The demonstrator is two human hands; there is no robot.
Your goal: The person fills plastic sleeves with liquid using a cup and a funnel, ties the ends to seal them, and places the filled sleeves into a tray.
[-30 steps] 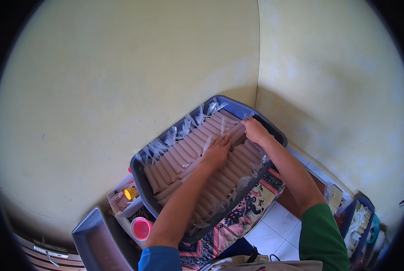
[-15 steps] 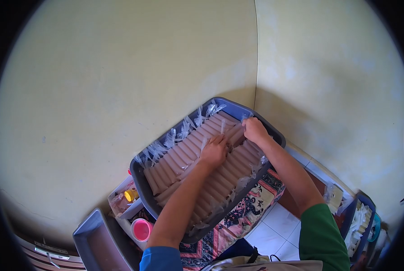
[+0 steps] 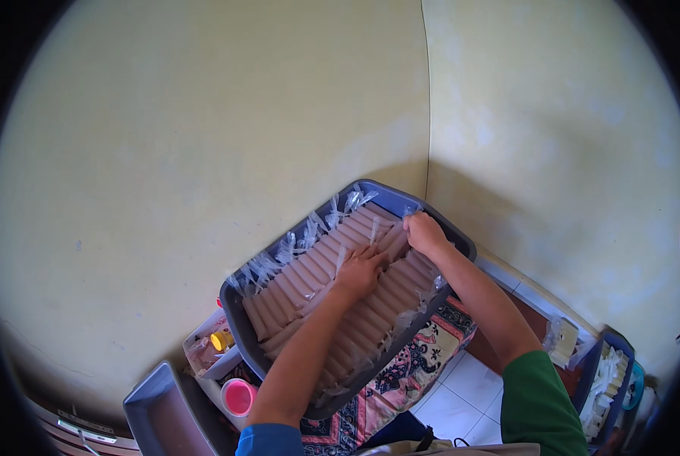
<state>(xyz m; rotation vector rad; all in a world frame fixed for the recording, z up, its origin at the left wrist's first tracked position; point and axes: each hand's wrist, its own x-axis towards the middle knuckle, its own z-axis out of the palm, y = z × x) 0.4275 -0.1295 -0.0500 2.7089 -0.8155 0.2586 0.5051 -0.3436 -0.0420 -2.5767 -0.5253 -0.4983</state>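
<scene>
A grey plastic tub [image 3: 461, 237] holds rows of slim clear plastic tubes [image 3: 298, 266] with a pinkish-brown filling, their loose tied ends along the sides. My left hand [image 3: 360, 271] lies flat over the tubes near the middle, fingers somewhat spread, touching them. Closed at the tub's far right end, my right hand [image 3: 425, 232] pinches the clear plastic end of one filled tube [image 3: 395, 237]. That tube slants between both hands. The right fingertips are partly hidden.
Walls meet in a corner behind the tub. A patterned cloth [image 3: 423, 353] lies beneath it. At left are an empty-looking grey bin [image 3: 177, 418], a pink-lined cup [image 3: 239, 397] and a yellow-lidded jar [image 3: 221, 340]. Another blue-grey tub [image 3: 612, 380] of pale packets stands at lower right.
The view has shifted slightly, so the tub appears a little lower. My left hand's fingers have moved slightly along the tubes; my right hand stays at the same tube's end.
</scene>
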